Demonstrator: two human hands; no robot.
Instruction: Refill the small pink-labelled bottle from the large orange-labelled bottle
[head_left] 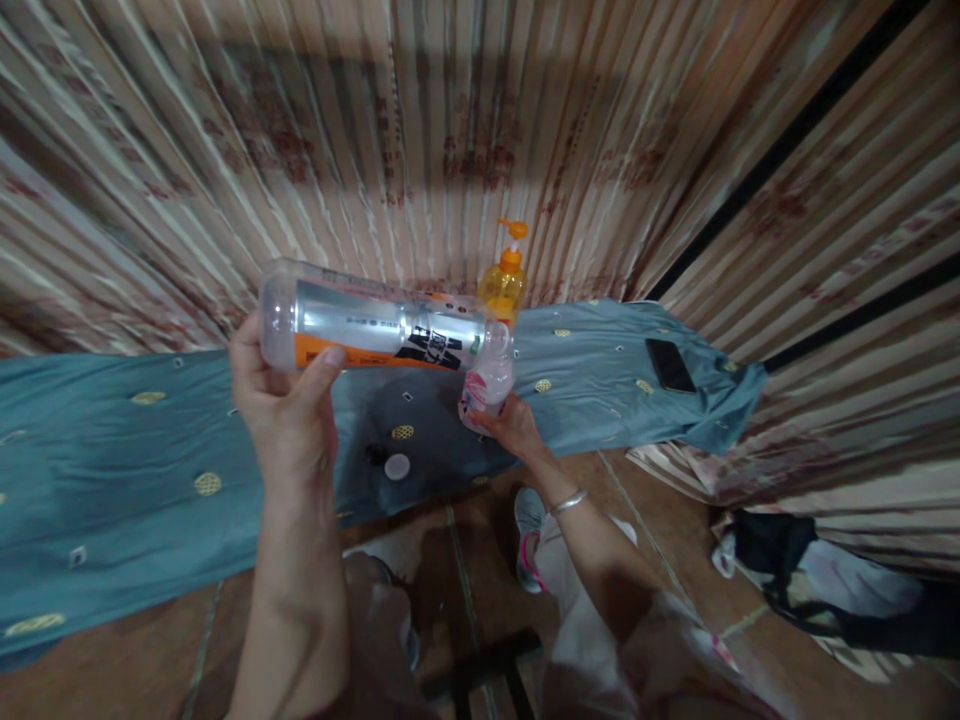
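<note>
My left hand (289, 385) is wrapped round the base end of a large clear plastic bottle (360, 320) with a silver, orange and black label. The bottle lies nearly level in the air, its neck pointing right. That neck meets the mouth of a smaller clear bottle (487, 385) with a pink design, which my right hand (514, 425) grips low down. Whether liquid passes between them I cannot tell. Just behind stands a yellow pump bottle (502, 285) with an orange pump top. A white cap (397, 467) and a small dark object (376, 455) lie on the cloth nearer me.
A teal cloth (202, 430) with pineapple prints covers the long, narrow surface. A black phone (670, 365) rests toward its right end. Pleated curtains (450, 130) hang behind, with dark poles at right. Dark and white fabric (825, 570) lies low on the right.
</note>
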